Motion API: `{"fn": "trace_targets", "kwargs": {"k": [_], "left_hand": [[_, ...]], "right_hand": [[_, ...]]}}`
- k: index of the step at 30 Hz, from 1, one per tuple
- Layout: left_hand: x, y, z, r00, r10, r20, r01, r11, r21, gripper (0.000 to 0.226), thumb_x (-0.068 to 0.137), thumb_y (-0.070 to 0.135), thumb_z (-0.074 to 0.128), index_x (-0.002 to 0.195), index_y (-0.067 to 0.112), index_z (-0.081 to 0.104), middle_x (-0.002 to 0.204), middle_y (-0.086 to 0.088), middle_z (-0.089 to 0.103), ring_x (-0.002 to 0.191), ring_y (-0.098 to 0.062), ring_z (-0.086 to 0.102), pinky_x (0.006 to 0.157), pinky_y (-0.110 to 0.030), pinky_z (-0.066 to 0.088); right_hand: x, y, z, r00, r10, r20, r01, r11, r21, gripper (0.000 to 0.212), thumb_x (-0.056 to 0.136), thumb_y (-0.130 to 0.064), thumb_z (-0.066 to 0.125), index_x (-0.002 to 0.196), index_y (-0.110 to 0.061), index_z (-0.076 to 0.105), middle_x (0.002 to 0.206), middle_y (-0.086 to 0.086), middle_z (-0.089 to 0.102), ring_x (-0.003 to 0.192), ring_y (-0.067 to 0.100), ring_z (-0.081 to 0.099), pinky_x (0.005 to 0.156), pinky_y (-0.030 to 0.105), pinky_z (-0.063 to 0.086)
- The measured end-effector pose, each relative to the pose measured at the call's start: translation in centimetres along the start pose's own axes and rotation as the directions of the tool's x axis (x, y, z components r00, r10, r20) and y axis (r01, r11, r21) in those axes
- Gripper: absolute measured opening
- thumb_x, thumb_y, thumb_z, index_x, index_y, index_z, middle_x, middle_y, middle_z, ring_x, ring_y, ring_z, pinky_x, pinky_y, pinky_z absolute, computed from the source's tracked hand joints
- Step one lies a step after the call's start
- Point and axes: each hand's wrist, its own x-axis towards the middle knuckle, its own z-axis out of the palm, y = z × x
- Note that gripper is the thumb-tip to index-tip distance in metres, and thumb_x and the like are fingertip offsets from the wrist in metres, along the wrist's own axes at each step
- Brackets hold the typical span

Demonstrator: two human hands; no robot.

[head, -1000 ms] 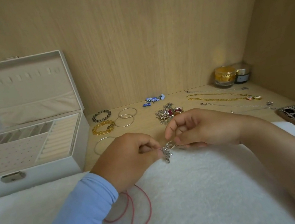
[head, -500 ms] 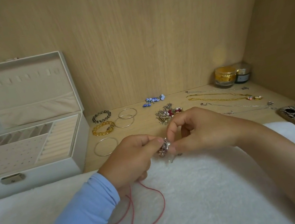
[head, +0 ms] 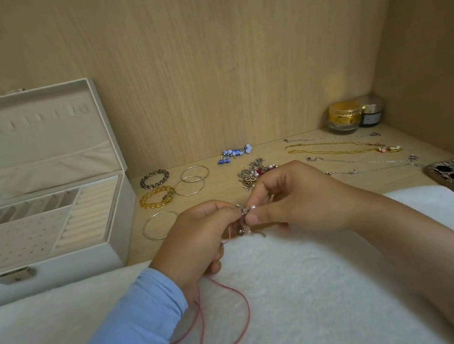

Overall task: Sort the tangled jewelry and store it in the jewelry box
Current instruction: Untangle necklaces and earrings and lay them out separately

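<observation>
- Lifting since a second ago: both hands have risen, so the tangled cluster [head: 244,215] now hangs just above the white fleecy mat [head: 318,301] instead of lying on it.
- The left hand [head: 198,237] pinches the cluster between thumb and forefinger; its lower fingers are curled over the red cord [head: 246,314].
- The right hand [head: 301,204] pinches the cluster's other side, thumb and forefinger tips pressed just under a small round pearl bead [head: 253,207] that was hidden before.
- The cord's loop has swung out wider to the right across the mat; it is thin, smooth and matte, running under a light blue fabric sleeve [head: 127,335].
- The cluster is small twisted silver metal with pinkish bits; its parts are too small to tell apart.
- The jewelry box [head: 70,269] stands at the left, unmoved, its lid [head: 32,139] up: pale leather-like shell, soft beige lining, ribbed ring rolls, a dotted panel, a metal clasp.
- On the wooden desktop [head: 223,195] behind the hands, all as before: an amber bead bracelet [head: 156,205], a dark bead bracelet [head: 156,172], a heap of metal pieces [head: 250,175] and fine gold chains [head: 337,151] laid out straight.
</observation>
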Motion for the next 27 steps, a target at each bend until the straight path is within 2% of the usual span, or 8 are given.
{"fn": "trace_targets", "kwargs": {"k": [5,10,13,16,19,21,24,27], "left_hand": [[0.0,0.2,0.1,0.996,0.088,-0.019,-0.087,0.994,0.061,0.022,0.091,0.014,0.060,0.073,0.019,0.072,0.052,0.005,0.044,0.045,-0.012,0.029,0.045,-0.022,0.024],[-0.3,0.5,-0.5,0.976,0.200,0.091,-0.214,0.961,0.176,0.022,0.095,0.020,0.060,0.075,0.021,0.069,0.046,0.014,0.044,0.040,-0.005,0.035,0.043,-0.019,0.027],[-0.1,0.5,-1.0,0.953,0.279,0.116,-0.301,0.911,0.280,0.016,0.094,0.017,0.062,0.079,0.019,0.068,0.045,0.021,0.050,0.037,0.005,0.042,0.041,-0.007,0.028],[0.1,0.5,-1.5,0.943,0.309,0.127,-0.333,0.892,0.306,0.019,0.095,0.014,0.060,0.077,0.020,0.065,0.047,0.022,0.051,0.039,0.007,0.044,0.041,-0.007,0.031],[-0.1,1.0,-2.0,0.921,0.340,0.189,-0.382,0.882,0.274,0.014,0.093,0.016,0.065,0.080,0.020,0.069,0.060,0.017,0.062,0.050,0.007,0.049,0.050,-0.006,0.036],[0.1,1.0,-2.4,0.901,0.375,0.218,-0.427,0.857,0.288,0.006,0.085,0.030,0.071,0.082,0.025,0.073,0.075,0.003,0.071,0.064,-0.006,0.058,0.063,-0.018,0.046],[0.2,1.2,-2.9,0.894,0.402,0.196,-0.447,0.808,0.382,0.003,0.081,0.035,0.074,0.082,0.033,0.074,0.080,0.004,0.073,0.076,-0.031,0.065,0.075,-0.043,0.053],[0.1,1.5,-3.1,0.892,0.407,0.196,-0.452,0.790,0.413,0.011,0.087,0.026,0.073,0.076,0.026,0.073,0.070,0.009,0.068,0.061,-0.016,0.058,0.063,-0.029,0.047]], "right_hand": [[-0.5,-0.3,-0.5,0.999,0.011,0.048,-0.012,1.000,0.013,0.018,0.074,-0.028,0.086,0.078,-0.017,0.072,0.074,0.005,0.068,0.063,0.013,0.055,0.058,0.032,0.043],[-0.5,-0.9,-0.9,0.997,0.021,0.075,-0.037,0.975,0.218,0.026,0.092,-0.007,0.068,0.117,-0.014,0.070,0.102,0.011,0.075,0.073,0.017,0.065,0.055,0.022,0.047],[-0.5,-0.6,-0.9,0.998,-0.022,0.065,0.016,0.996,0.082,0.014,0.086,-0.008,0.075,0.096,-0.017,0.080,0.080,0.017,0.072,0.069,0.024,0.052,0.053,0.027,0.038],[-0.4,-0.4,-1.2,0.999,-0.005,0.043,0.002,0.998,0.058,0.009,0.088,-0.010,0.073,0.088,-0.016,0.079,0.070,0.006,0.066,0.066,0.022,0.048,0.055,0.025,0.039],[-0.4,-0.7,-1.0,0.995,0.025,0.099,-0.047,0.973,0.227,0.013,0.095,-0.010,0.065,0.104,-0.005,0.072,0.087,0.011,0.071,0.077,0.021,0.065,0.078,0.032,0.059],[-0.4,-0.7,-0.8,0.988,0.014,0.151,-0.052,0.968,0.246,0.024,0.095,-0.010,0.064,0.118,-0.004,0.069,0.102,0.014,0.075,0.088,0.020,0.070,0.090,0.032,0.058],[-0.4,-1.1,-0.6,0.991,-0.012,0.132,-0.008,0.988,0.156,0.019,0.089,-0.009,0.071,0.106,-0.003,0.075,0.079,0.004,0.074,0.065,0.006,0.064,0.066,0.018,0.052],[-0.3,-1.2,-0.6,0.995,-0.016,0.094,0.004,0.991,0.132,0.008,0.087,-0.010,0.074,0.093,-0.005,0.077,0.072,0.002,0.070,0.061,0.009,0.058,0.059,0.020,0.046]]}}
